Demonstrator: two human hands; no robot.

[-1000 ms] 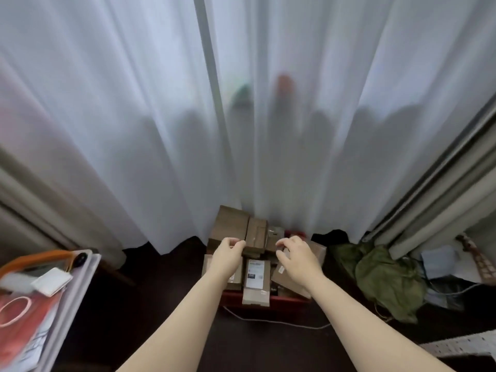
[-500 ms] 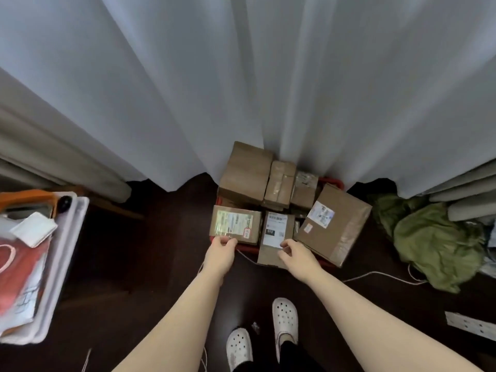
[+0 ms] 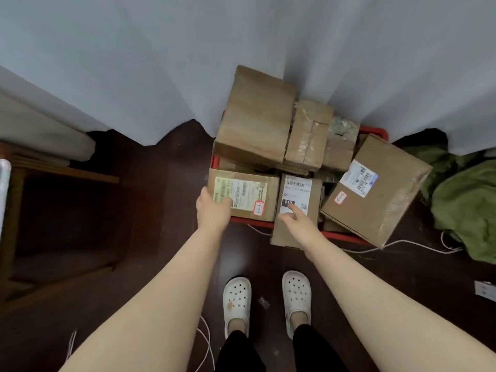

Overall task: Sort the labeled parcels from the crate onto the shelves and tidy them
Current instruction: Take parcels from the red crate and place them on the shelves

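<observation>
Cardboard parcels heaped past the rim of a red crate on the floor, hard against a pale curtain. Left hand laid over the near left corner of the yellow-label parcel, fingers bent down across the label's edge; gripping or merely resting, impossible to tell. Right hand on the white-label parcel just beside it, forefinger stretched flat to the label, nothing held. Probably reading labels and choosing a first pick, no lift yet. Front row turned label-up, likely for that reading. Large parcel tipped over the crate's right rim, seemingly crowded out by the stack. No shelves in view; sorting judged barely begun. Dark wooden floor, thin white cable trailing past the crate, green cloth bundled at right, dark wooden frame at left, white clogs below.
</observation>
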